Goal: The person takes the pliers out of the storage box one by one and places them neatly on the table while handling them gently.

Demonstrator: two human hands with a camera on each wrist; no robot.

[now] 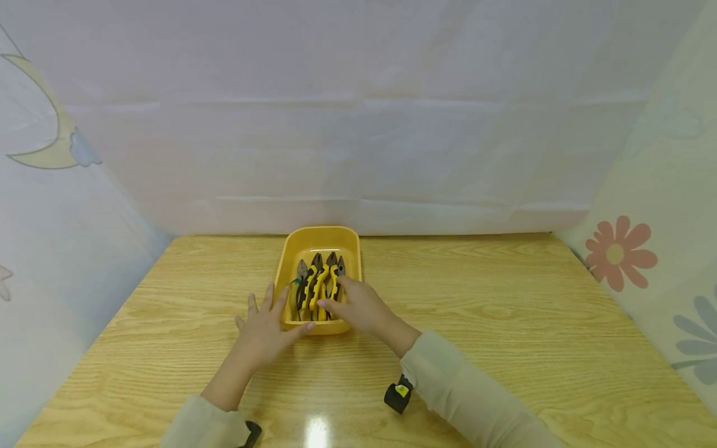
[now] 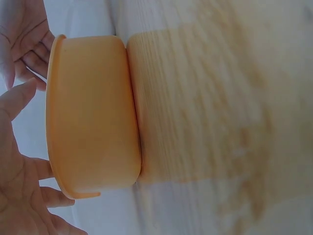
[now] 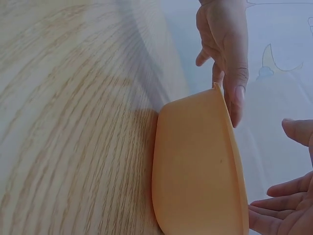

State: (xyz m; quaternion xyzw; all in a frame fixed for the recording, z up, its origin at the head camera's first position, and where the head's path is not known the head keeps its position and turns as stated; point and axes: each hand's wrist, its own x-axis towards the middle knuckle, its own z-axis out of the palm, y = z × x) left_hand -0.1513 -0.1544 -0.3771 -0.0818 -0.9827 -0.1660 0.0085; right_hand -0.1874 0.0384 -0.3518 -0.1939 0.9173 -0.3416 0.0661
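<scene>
Several pliers (image 1: 315, 287) with yellow-and-black handles lie side by side in a yellow plastic bin (image 1: 322, 238), their metal heads toward its far end. One at the left has a greenish handle. My left hand (image 1: 263, 336) is at the bin's near left corner, fingers spread along the rim and thumb reaching over the near edge. From the right, my right hand (image 1: 366, 308) reaches over the bin's right rim, thumb and fingers apart above the pliers' handles. Both wrist views show the bin's outer wall (image 2: 93, 112) and hide the pliers behind it.
The bin stands on a wood-grain table (image 1: 476, 323), near its back edge. A pale cloth backdrop (image 1: 358, 155) rises behind, and printed side panels with a moon (image 1: 45, 118) and flowers (image 1: 616, 254) flank the table.
</scene>
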